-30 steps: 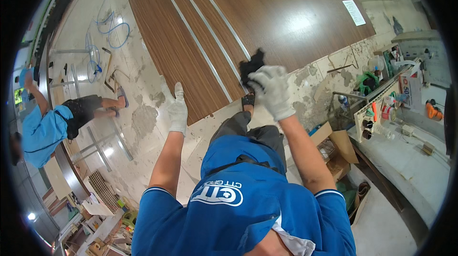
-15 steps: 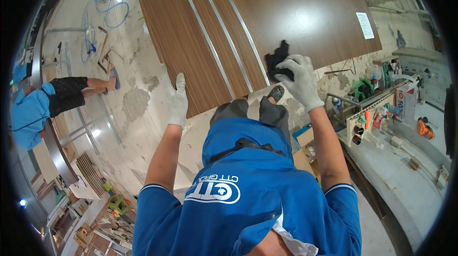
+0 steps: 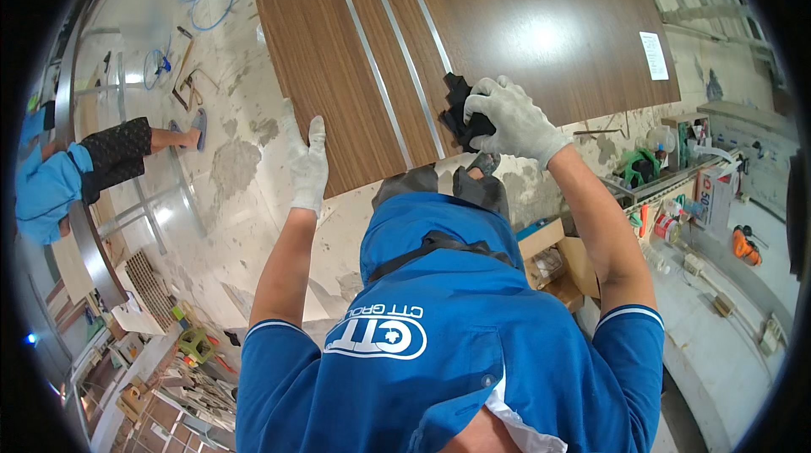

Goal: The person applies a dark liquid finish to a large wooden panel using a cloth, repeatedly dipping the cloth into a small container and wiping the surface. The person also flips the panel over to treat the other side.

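Observation:
A large brown wood-grain panel (image 3: 541,39) lies before me, crossed lengthwise by three silvery strips (image 3: 390,69). Along its left edge rests my left hand (image 3: 307,163) in a pale work glove, thumb apart from the fingers. My right hand (image 3: 512,119), gloved too, is closed around a bunched black cloth (image 3: 459,108). The cloth presses on the panel near its front edge, over the rightmost strip's near end. A white label (image 3: 653,56) is stuck near the panel's right end.
A worker in light blue (image 3: 55,191) bends over at the left. A blue hose (image 3: 207,5) and a hand tool (image 3: 190,92) lie on the stained floor (image 3: 241,166). At right, a bench (image 3: 710,292) carries an orange power tool (image 3: 745,246); an open cardboard box (image 3: 545,242) is beside me.
My right hand has moved left with the black cloth, onto the rightmost strip. My left hand stays at the panel's left edge. The view has shifted slightly.

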`<state>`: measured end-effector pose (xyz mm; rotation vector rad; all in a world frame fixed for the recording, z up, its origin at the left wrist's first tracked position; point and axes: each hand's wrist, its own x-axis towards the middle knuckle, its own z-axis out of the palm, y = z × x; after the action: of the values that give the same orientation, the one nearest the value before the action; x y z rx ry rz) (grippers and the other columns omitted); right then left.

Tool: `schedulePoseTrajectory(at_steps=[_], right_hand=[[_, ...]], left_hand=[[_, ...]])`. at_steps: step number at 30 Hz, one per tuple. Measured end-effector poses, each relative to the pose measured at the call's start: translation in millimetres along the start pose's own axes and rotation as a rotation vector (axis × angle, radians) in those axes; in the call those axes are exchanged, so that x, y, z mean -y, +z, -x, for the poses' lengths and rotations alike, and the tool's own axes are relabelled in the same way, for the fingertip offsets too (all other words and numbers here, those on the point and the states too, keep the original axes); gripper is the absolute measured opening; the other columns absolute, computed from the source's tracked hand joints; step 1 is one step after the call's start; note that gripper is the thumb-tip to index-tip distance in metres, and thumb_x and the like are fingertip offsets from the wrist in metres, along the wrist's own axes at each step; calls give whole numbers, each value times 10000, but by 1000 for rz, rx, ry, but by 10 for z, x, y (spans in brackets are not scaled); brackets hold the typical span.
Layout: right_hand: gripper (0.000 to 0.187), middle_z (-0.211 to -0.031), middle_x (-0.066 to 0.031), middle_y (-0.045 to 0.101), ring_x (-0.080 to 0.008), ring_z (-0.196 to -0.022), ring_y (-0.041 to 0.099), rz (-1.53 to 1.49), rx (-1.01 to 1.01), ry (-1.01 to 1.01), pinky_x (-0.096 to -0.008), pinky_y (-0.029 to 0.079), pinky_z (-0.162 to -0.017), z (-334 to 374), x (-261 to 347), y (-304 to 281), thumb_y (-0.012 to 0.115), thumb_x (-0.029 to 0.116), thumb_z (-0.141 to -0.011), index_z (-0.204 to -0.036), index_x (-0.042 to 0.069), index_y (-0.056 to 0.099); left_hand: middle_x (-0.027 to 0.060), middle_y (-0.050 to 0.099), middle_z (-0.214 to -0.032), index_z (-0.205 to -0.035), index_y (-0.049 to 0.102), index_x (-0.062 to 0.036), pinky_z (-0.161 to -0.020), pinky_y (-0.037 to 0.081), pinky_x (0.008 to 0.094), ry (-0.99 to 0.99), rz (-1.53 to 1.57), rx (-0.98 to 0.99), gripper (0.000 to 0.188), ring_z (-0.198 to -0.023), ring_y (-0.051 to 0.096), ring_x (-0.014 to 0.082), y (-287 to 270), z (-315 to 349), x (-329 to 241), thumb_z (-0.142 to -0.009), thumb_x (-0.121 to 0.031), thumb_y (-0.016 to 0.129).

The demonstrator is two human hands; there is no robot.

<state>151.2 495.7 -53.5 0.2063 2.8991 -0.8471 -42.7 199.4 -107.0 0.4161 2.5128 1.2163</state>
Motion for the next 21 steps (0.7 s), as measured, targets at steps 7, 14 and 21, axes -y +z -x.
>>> schedulePoseTrajectory(at_steps=[7, 14, 21], right_hand=[[347, -1123, -47, 631, -281, -1101, 576, 34, 128, 74, -413, 514, -1015, -66, 65, -94, 881, 173, -690, -1007, 145, 743], [367, -1123, -72, 619, -306, -1099, 566, 10, 97, 28, -428, 494, -1004, -10, -61, -20, 876, 187, -680, -1009, 136, 721], [429, -1110, -127, 623, -394, -1052, 569, -48, -69, -248, -479, 464, -924, -65, -64, 17, 867, 174, -579, -941, 108, 648]], left_hand=[[178, 284, -1661, -1627, 234, -102, -1250, 228, 412, 48, -39, -23, 696, -1536, 257, 345, 19, -29, 32, -1072, -397, 531], [195, 284, -1661, -1634, 220, -112, -1242, 258, 417, -28, -103, 9, 732, -1538, 263, 354, -44, 17, -96, -1057, -423, 545], [249, 313, -1634, -1622, 221, -42, -1226, 285, 432, 36, -14, 2, 783, -1511, 314, 397, -36, 60, -5, -1040, -461, 535]])
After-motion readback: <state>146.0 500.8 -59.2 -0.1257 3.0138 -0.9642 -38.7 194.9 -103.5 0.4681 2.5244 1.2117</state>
